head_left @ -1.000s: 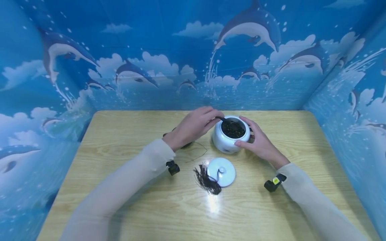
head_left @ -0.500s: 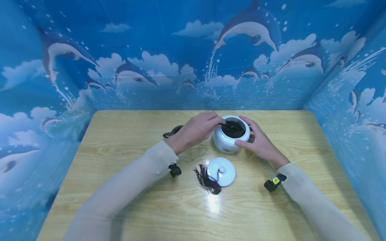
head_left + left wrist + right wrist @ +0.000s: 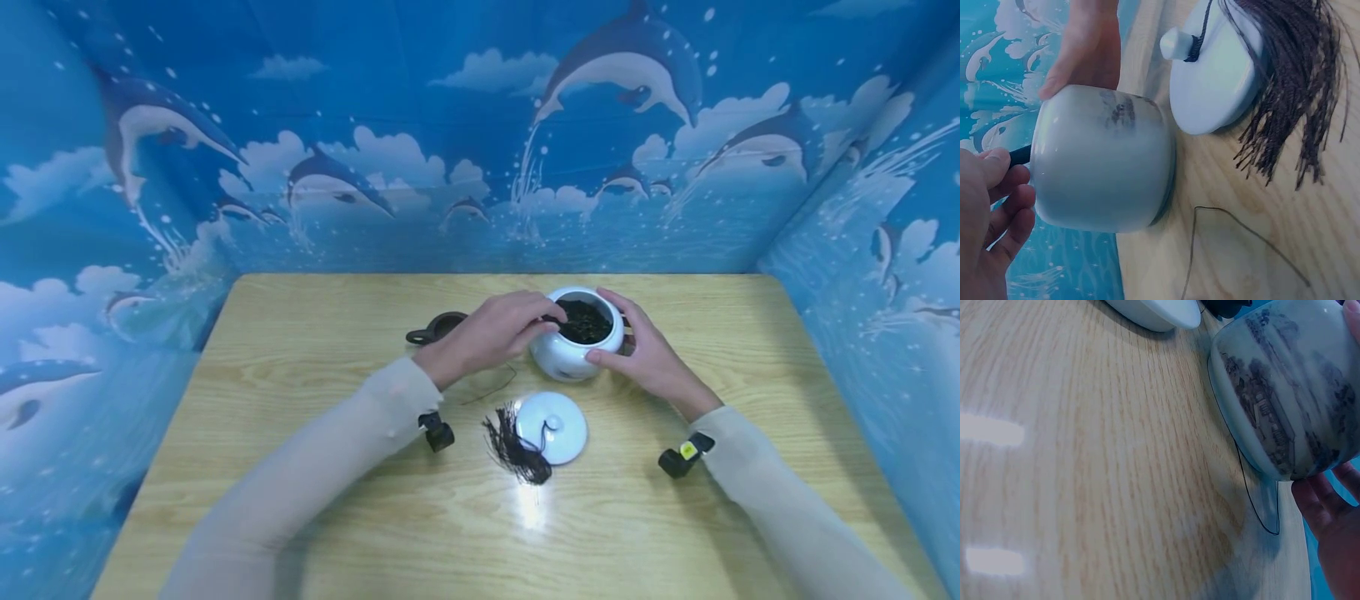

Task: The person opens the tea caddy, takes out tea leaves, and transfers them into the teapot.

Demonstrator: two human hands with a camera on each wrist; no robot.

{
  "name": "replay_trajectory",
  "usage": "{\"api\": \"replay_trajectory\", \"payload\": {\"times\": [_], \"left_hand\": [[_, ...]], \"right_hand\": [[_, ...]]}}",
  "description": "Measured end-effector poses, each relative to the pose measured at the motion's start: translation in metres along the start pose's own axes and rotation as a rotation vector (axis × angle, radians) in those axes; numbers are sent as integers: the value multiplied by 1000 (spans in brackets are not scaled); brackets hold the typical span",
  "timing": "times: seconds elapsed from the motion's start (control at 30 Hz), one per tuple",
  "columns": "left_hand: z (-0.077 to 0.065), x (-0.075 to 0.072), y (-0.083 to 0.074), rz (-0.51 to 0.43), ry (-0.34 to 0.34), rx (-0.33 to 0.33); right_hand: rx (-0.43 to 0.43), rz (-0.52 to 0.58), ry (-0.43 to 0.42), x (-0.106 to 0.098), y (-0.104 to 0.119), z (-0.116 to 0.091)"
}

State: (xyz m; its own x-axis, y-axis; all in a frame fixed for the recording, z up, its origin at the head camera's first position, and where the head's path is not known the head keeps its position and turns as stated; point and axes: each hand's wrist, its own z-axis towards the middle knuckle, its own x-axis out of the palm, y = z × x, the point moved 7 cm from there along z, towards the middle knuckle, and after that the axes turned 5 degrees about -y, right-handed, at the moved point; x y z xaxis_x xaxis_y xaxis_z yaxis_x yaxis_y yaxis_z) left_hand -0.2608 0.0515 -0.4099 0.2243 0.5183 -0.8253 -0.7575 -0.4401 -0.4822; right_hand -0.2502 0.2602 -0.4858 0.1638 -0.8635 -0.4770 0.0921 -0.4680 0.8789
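A white porcelain jar (image 3: 566,360) stands at the back of the table, its mouth showing dark dried tea leaves (image 3: 588,323). My right hand (image 3: 647,354) grips the jar from the right, thumb at the front and fingers behind. At the left rim, my left hand (image 3: 504,329) pinches a thin black handle (image 3: 1020,155), seemingly of a spoon, whose far end is hidden inside the jar. A painted landscape (image 3: 1269,412) covers the jar's side in the right wrist view.
In front of the jar lies its white lid (image 3: 566,442), a dark brown tassel (image 3: 521,450) tied to the knob. A small dark cup with a handle (image 3: 422,337) sits behind my left wrist. Thin dark cord (image 3: 491,390) lies on the wooden table (image 3: 420,525).
My left hand has shifted down and slightly right along the jar's rim, and its handle tilts differently. More of the dark cup shows now. The right hand keeps its grip on the jar.
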Motion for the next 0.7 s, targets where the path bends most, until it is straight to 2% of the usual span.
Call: {"api": "replay_trajectory", "payload": {"times": [0.13,0.27,0.53,0.7], "left_hand": [[-3,2,7,-116,-22,-96],[-5,3,16,-229,-75,-179],[-7,-9,28,-370,-169,-276],[-10,-14,33,-427,-218,-288]], "right_hand": [[8,-4,-4,-1,-1,0],[6,1,-4,-1,0,-1],[7,4,-7,-1,1,-2],[2,16,-8,-1,2,-1]]}}
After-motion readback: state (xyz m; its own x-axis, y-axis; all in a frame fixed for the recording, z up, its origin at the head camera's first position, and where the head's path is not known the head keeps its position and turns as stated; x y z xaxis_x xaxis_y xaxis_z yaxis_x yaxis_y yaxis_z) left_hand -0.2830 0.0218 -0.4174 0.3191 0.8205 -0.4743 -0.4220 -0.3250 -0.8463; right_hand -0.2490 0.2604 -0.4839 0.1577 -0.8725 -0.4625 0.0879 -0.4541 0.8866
